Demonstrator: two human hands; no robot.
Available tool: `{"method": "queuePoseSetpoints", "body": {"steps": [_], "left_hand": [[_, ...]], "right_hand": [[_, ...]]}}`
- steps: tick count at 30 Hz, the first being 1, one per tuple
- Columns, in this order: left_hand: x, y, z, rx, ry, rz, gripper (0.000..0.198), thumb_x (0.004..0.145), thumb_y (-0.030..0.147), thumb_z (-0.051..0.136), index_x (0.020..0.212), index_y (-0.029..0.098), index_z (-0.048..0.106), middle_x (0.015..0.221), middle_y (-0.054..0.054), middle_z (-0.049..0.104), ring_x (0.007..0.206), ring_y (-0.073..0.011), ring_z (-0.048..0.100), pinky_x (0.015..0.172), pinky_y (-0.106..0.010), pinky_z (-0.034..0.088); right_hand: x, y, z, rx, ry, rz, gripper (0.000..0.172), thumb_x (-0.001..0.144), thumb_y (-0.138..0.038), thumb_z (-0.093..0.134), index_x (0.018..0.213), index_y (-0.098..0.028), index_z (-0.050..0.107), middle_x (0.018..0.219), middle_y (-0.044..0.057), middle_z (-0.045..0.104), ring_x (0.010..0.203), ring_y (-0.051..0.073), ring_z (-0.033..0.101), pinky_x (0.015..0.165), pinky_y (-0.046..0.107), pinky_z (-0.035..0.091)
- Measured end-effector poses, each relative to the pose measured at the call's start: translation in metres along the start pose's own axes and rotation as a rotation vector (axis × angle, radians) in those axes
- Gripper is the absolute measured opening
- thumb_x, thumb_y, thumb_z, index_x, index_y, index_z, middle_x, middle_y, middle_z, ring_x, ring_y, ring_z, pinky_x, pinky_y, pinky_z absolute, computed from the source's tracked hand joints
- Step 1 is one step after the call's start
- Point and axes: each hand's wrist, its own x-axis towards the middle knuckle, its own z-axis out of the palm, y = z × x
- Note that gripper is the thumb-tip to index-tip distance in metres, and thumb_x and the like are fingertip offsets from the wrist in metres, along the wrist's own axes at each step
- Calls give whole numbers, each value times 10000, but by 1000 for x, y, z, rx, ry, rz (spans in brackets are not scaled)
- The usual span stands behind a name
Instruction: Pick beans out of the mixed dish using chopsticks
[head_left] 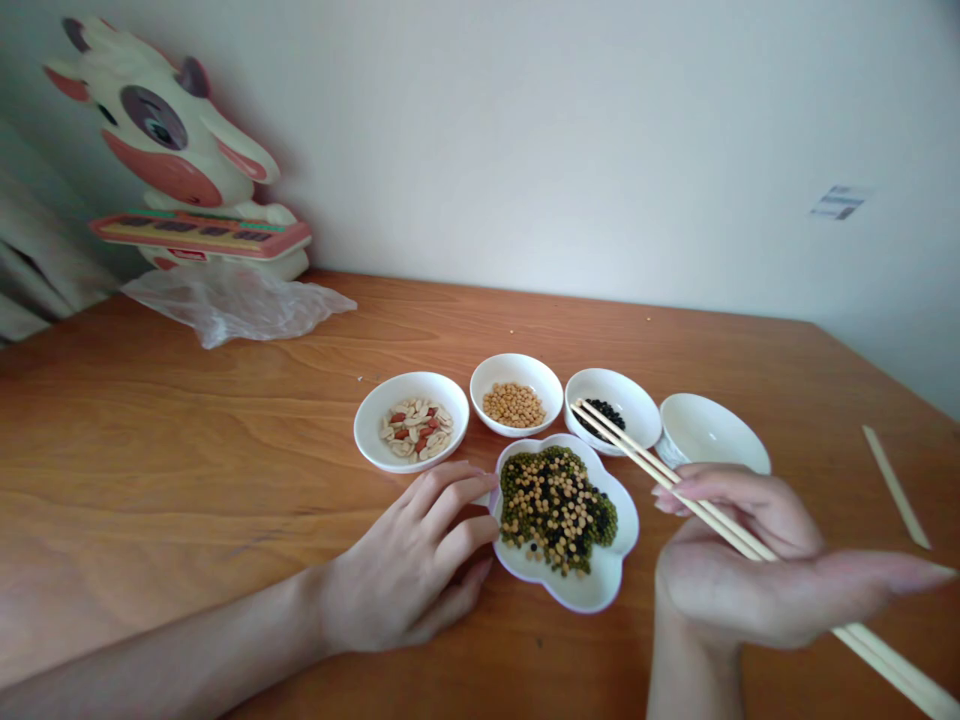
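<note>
My right hand (739, 570) is closed around a pair of pale wooden chopsticks (720, 522), with its thumb stretched to the right. The chopstick tips are over the white bowl (637, 400) of black beans (604, 412); I cannot tell whether they pinch a bean. My left hand (412, 560) holds the left rim of a white flower-shaped dish (609, 588) with bent fingers. Inside that dish lie mixed green, black and yellow beans (555, 508). Yellow soybeans (514, 404) fill part of one bowl (516, 366), and peanuts (417, 430) lie in another bowl (373, 446).
A fourth white bowl (712, 430) stands behind my right hand. To the right, a pale flat stick (896, 487) lies on the wooden table (187, 450). A cow-shaped toy keyboard (202, 235) and a crumpled clear plastic bag (240, 305) are at the back left, by the wall.
</note>
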Motion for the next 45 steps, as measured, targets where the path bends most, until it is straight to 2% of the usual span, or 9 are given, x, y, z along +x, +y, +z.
{"method": "queuePoseSetpoints", "body": {"steps": [4,9,14,18,20,24,26,34,45], "left_hand": [[0,-1,0,-5,-1,-3,352,961,126,664,1302,184,598,1473,-158,557,1411,-337,474,1182,-544,501],[0,-1,1,-10,3,4,391,946,135,674,1327,173,592,1501,-173,538,1417,-348,470,1192,-567,489],[0,-1,1,-1,8,10,382,952,134,663,1327,174,599,1479,-165,552,1400,-339,478,1188,-550,495],[-1,-2,0,-3,10,10,358,957,143,667,1308,172,600,1480,-165,550,1403,-344,472,1188,-554,494],[-1,-2,0,-8,8,11,361,958,139,667,1311,168,597,1484,-168,546,1405,-344,467,1189,-555,493],[-1,-2,0,-11,5,15,354,958,138,669,1303,163,595,1479,-173,549,1411,-346,465,1190,-558,492],[-1,-2,1,-7,7,12,353,959,142,671,1303,165,595,1489,-173,544,1418,-349,461,1190,-561,492],[-2,-1,1,-8,4,12,353,963,141,673,1307,162,597,1493,-169,536,1419,-342,458,1198,-556,486],[-1,-2,1,-7,-2,13,361,962,144,669,1313,161,591,1483,-172,541,1411,-348,458,1193,-570,489]], "right_hand": [[0,4,20,77,53,-31,799,1098,-611,120,597,-243,623,513,61,573,540,230,624,609,379,479],[-10,9,36,31,-161,165,854,1044,-786,168,690,-209,690,563,43,626,538,201,608,525,320,426],[-13,2,5,-16,-155,121,898,1053,-775,129,613,-216,678,541,47,637,535,194,603,549,330,432],[-5,0,-19,-92,-268,150,953,1026,-813,92,562,-217,673,540,71,641,556,204,616,547,333,443],[-2,4,-23,-105,-363,179,985,1002,-839,51,540,-218,660,525,77,623,539,202,602,526,329,446],[-3,18,-27,-105,-666,232,1025,958,-887,4,575,-213,675,518,77,611,508,196,579,487,319,448],[-5,26,-29,-110,-734,259,1018,960,-884,4,626,-213,693,524,66,598,520,196,575,490,314,448],[-1,37,-42,-166,-739,250,1024,953,-877,-36,668,-217,693,565,72,604,560,200,578,506,309,463],[-6,39,-43,-172,-714,262,1017,968,-867,-10,660,-216,709,565,80,632,565,199,585,517,310,470]]}}
